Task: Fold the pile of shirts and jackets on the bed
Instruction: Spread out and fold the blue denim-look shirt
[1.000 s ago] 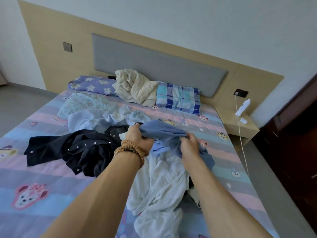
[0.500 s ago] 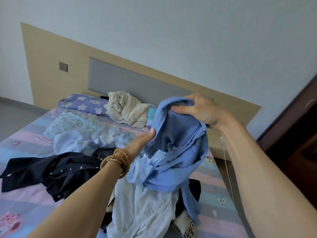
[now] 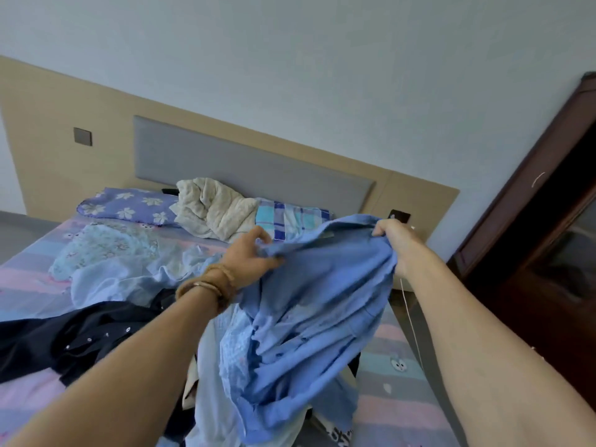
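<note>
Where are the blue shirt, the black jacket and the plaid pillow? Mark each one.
blue shirt (image 3: 325, 285): head view, on its hanging body.
black jacket (image 3: 71, 337): head view, on its spread front.
plaid pillow (image 3: 290, 219): head view, on its checked face.

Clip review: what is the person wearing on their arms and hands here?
Both forearms are bare, with no sleeves in view. The left wrist carries a bracelet of brown wooden beads wound round several times. The left hand and right hand wear no gloves or visible rings.

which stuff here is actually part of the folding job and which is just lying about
Part of the job: blue shirt held up by left hand and right hand; black jacket; pale blue shirt.

Lying about: floral pillow; cream blanket; checked pillow.
</note>
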Action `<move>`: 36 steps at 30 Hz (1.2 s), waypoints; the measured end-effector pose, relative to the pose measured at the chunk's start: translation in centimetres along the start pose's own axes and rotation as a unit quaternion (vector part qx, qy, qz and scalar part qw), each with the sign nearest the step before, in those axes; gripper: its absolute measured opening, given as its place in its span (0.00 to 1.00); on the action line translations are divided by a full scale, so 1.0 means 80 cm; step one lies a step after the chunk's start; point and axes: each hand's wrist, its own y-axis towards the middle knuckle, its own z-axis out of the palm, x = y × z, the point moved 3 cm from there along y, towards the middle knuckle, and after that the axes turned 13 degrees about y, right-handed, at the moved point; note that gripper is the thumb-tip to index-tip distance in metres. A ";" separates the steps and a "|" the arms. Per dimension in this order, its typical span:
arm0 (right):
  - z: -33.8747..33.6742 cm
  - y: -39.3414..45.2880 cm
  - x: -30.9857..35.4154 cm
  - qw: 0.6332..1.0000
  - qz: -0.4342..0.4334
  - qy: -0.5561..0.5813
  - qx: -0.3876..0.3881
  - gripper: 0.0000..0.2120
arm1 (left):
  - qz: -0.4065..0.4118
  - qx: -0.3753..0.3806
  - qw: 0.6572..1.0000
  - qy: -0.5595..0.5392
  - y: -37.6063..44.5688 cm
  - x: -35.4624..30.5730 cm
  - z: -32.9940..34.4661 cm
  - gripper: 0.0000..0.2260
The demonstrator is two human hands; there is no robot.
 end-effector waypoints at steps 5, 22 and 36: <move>-0.008 -0.034 0.000 0.966 0.024 -0.016 0.257 0.09 | -0.179 0.137 0.937 -0.268 -0.030 0.013 -0.052 0.11; -0.024 -0.144 0.070 0.904 -0.258 -0.295 0.172 0.14 | 0.093 -0.028 0.948 0.304 -0.056 -0.108 -0.147 0.18; -0.073 -0.254 0.076 0.638 -0.427 -0.622 -0.153 0.05 | 0.007 -0.180 0.886 0.428 -0.154 -0.165 -0.182 0.04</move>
